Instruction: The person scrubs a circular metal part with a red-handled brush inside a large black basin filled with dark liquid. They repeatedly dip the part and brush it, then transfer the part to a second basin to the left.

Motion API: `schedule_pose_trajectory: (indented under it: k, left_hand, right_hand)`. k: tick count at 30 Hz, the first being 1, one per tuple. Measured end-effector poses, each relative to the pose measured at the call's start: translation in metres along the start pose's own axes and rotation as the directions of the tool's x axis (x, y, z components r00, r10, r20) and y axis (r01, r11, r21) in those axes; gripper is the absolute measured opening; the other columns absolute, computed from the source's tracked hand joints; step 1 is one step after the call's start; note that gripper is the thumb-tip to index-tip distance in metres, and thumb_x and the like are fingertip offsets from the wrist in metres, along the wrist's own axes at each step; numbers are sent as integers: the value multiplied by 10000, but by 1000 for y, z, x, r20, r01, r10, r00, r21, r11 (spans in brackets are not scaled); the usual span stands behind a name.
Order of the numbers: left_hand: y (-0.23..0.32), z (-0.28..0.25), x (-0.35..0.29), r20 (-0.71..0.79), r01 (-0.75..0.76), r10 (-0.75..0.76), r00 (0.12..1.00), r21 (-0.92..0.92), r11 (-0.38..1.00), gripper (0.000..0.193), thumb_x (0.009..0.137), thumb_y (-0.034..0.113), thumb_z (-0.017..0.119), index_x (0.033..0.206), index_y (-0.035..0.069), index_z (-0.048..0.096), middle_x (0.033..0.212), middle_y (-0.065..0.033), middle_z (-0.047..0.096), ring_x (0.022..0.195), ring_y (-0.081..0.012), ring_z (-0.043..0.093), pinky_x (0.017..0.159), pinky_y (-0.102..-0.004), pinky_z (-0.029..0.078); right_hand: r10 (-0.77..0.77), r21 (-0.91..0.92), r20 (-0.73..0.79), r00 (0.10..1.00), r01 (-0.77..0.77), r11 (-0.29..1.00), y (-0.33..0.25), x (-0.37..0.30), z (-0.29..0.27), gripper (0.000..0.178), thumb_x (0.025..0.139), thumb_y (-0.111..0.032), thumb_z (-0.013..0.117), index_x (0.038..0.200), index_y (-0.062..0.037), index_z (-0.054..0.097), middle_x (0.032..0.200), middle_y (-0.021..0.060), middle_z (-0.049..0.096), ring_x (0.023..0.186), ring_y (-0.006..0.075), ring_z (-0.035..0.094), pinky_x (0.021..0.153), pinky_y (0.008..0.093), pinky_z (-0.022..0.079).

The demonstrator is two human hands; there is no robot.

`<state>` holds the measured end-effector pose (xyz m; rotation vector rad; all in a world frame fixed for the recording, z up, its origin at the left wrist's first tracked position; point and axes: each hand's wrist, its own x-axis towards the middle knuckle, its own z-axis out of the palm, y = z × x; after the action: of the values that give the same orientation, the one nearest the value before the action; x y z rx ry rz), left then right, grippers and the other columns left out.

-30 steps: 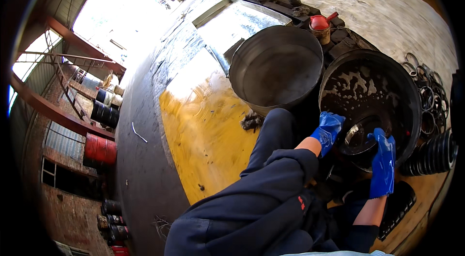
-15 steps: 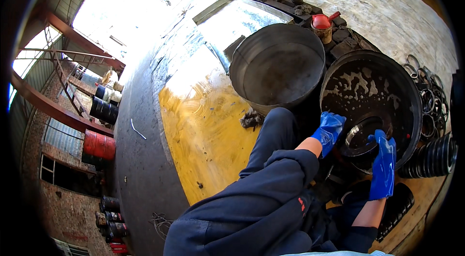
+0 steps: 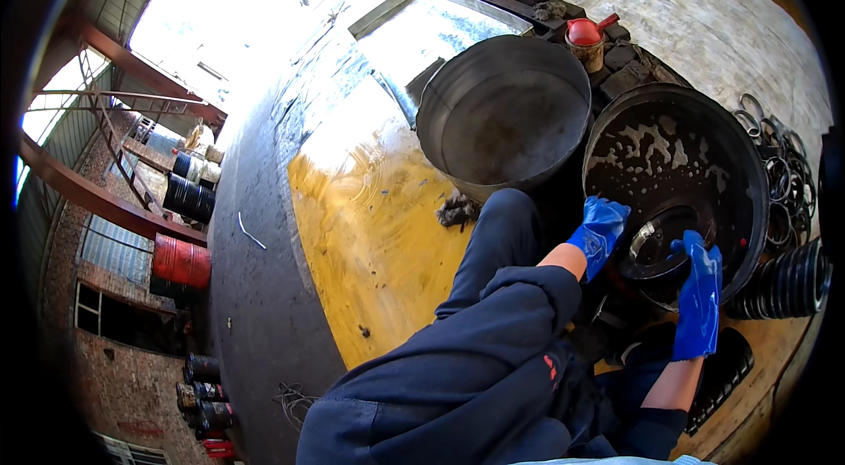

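Both my hands wear blue rubber gloves and reach into a round dark tub (image 3: 755, 192) at the right, which has dark liquid and pale foam patches in it. Between them is a wide dark ring (image 3: 640, 268), wet, with a bright gleam on its inner wall. My left hand (image 3: 602, 234) is closed on the ring's left side, most fingertips hidden. On its right side my right hand (image 3: 700, 284) grips the edge with curled fingers. The ring's lower part is hard to make out against the dark tub.
A larger grey metal tub (image 3: 506, 126) stands left of the dark one. A red scoop (image 3: 584, 32) rests on a small can behind. Loose metal rings (image 3: 779, 179) and a stack of black rings (image 3: 779, 284) lie at the right. Yellow sheet (image 3: 378, 245) covers floor at left.
The ring appears slightly tilted compared with before, its inner gleam a little smaller. Both hands keep their hold at nearly the same places.
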<state>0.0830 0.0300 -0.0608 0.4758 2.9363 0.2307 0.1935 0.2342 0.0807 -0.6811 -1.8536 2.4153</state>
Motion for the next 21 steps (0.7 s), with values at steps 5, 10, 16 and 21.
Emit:
schedule_pose_trajectory:
  k: [5,10,16,21]
  left_hand:
    - [-8,15,-2,-121,11,-12,993,-12,1000,264,960,206,533,1096,274,749,1038,-19,767,1057,-266,706,1019,-507,440]
    - [-3,11,3,-42,16,-16,999,0,1000,269,962,209,528,1100,280,748,1046,-17,767,1066,-261,705,1025,-506,439]
    - [-4,10,1,-71,16,-16,997,-3,1000,271,958,205,530,1084,288,755,1029,-17,771,1049,-254,713,1001,-498,451]
    - [-2,7,2,-35,26,-26,999,16,1000,268,955,207,532,1073,288,758,1027,-16,773,1043,-253,716,996,-492,452]
  right_hand:
    - [25,2,5,1000,-25,1000,4,3,1,506,903,-307,761,1291,-18,612,1147,79,665,1001,195,654,886,361,529]
    - [-4,28,-33,999,5,1000,-1,0,6,596,871,-319,780,1315,28,586,1054,123,685,971,220,654,903,370,511]
    - [11,15,-14,1000,-10,1000,-3,-1,6,566,880,-313,780,1295,25,597,1047,120,680,968,218,653,893,372,513]
    - [18,9,36,999,-18,1000,5,6,-3,500,916,-302,751,1304,-22,608,1139,71,657,1019,192,650,888,360,528]
